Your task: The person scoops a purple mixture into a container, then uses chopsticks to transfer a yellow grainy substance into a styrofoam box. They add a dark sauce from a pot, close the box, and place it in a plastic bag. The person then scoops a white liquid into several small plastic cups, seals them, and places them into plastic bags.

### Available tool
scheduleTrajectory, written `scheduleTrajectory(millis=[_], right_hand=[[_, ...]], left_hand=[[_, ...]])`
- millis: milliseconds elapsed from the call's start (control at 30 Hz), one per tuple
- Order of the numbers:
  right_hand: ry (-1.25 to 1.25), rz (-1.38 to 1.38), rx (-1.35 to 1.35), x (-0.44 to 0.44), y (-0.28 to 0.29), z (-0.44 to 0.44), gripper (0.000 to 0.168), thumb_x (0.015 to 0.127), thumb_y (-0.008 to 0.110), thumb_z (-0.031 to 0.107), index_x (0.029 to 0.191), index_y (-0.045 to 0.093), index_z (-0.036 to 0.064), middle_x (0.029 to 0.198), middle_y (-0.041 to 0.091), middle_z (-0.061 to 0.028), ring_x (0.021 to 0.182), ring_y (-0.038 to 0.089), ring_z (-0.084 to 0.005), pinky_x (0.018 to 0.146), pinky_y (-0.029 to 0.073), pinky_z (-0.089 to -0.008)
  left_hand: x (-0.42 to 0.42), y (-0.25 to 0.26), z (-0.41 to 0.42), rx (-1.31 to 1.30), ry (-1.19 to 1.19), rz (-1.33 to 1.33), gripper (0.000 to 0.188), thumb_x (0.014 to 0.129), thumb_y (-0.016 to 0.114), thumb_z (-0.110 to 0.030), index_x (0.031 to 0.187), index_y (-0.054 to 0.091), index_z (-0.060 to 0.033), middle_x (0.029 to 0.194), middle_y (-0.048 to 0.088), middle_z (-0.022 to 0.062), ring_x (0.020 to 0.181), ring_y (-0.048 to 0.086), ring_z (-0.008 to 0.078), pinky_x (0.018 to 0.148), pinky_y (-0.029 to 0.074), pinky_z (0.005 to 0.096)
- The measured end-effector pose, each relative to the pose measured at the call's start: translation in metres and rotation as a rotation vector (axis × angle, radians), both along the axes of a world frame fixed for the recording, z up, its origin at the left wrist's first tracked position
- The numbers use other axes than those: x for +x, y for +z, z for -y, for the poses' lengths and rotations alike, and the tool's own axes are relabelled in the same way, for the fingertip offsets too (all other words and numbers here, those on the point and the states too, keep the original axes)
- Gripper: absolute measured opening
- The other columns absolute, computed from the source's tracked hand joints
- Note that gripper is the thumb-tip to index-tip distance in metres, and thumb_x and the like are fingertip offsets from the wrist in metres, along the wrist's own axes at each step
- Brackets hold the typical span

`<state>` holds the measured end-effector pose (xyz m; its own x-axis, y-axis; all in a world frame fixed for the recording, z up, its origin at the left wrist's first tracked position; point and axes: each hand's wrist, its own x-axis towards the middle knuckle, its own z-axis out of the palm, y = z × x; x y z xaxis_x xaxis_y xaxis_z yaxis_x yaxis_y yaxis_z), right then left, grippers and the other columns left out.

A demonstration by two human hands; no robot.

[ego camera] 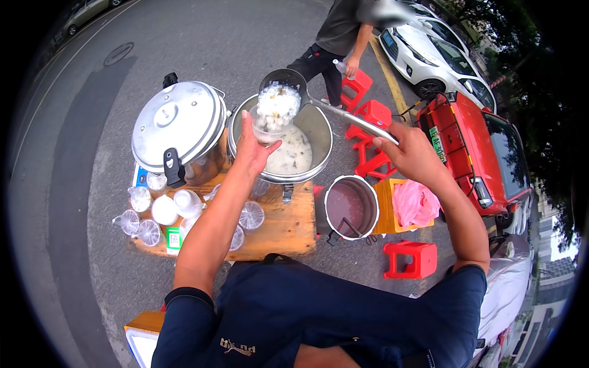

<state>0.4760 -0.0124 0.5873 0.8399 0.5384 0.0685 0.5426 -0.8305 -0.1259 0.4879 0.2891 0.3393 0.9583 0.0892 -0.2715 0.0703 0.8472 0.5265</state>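
My right hand (409, 149) grips the long metal handle of a large ladle (283, 78). The ladle is tipped, and white, lumpy food (278, 106) spills from it into a clear plastic cup (267, 133). My left hand (254, 154) holds that cup over an open metal pot (324, 149), which has whitish soup with dark bits inside. Left of this pot is a pressure cooker with its silver lid (177, 124) on. Both stand on a wooden table (285, 230), with several lidded or film-sealed cups (252, 215) nearer to me.
A deep pot of purplish-brown liquid (347, 207) stands to the right, beside a yellow crate (384, 211) with pink plastic bags (416, 202). Red stools (412, 260) stand on the road. A person (338, 37) holding a bottle is beyond the pots, near parked cars (487, 161).
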Motion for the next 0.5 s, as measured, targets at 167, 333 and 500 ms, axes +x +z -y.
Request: scheduleTrajectory(millis=[167,333,500], right_hand=[[0.053,0.169,-0.026,-0.013,-0.015,0.007,0.034,0.095,0.067,0.031,0.082,0.059,0.000,0.069,0.062,-0.0219,0.069,0.063,-0.0439,0.062,0.047,-0.0516],[-0.101,-0.132,0.193,-0.002,-0.024,0.022,0.036,0.095,0.069,0.034,0.087,0.065,-0.002,0.066,0.058,-0.0160,0.063,0.061,-0.0286,0.060,0.045,-0.0432],[-0.195,-0.245,0.212,0.038,-0.058,0.021,0.046,0.095,0.067,0.041,0.088,0.065,-0.004,0.068,0.058,-0.0128,0.063,0.056,-0.0225,0.061,0.044,-0.0408]], left_hand=[[-0.007,0.009,0.001,0.056,-0.002,-0.004,0.089,0.091,0.046,-0.080,0.151,0.038,-0.0144,0.153,0.046,0.0093,0.138,0.047,0.0288,0.111,0.036,0.0590],[-0.019,0.016,-0.007,0.077,0.016,0.016,0.087,0.091,0.048,-0.079,0.150,0.039,-0.0149,0.153,0.046,0.0091,0.139,0.046,0.0300,0.113,0.033,0.0604],[-0.031,0.015,-0.027,0.117,0.082,0.029,0.085,0.093,0.048,-0.076,0.150,0.037,-0.0145,0.155,0.042,0.0096,0.141,0.043,0.0311,0.114,0.032,0.0622]])
